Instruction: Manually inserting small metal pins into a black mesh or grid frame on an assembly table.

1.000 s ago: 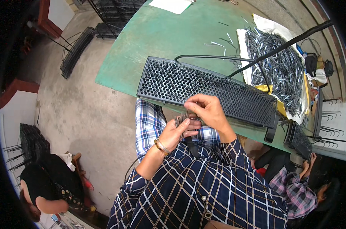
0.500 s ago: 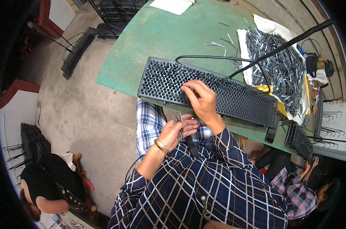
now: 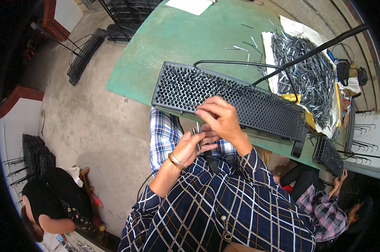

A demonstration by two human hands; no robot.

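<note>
In front of me a long black rack (image 3: 274,110) full of small round holes lies along the table's near edge. Many holes toward its left end have dark pins (image 3: 177,86) standing in them. My left hand (image 3: 186,150), palm up below the rack, is closed on several thin metal pins (image 3: 196,135), which stick up past its thumb. My right hand (image 3: 223,121) hovers over the rack's near edge, just above the left one. Its thumb and forefinger come close together; whatever they may hold is too small to make out.
A heap of loose metal pins (image 3: 303,69) lies on a white and yellow sack at the right. The rack's black bent handle (image 3: 311,56) rises toward the upper right. Other people sit at lower left (image 3: 60,201) and lower right (image 3: 324,210).
My right hand has drawn back from the holes toward the rack's near edge, closer to the left hand. The left hand still holds its pins in nearly the same place.
</note>
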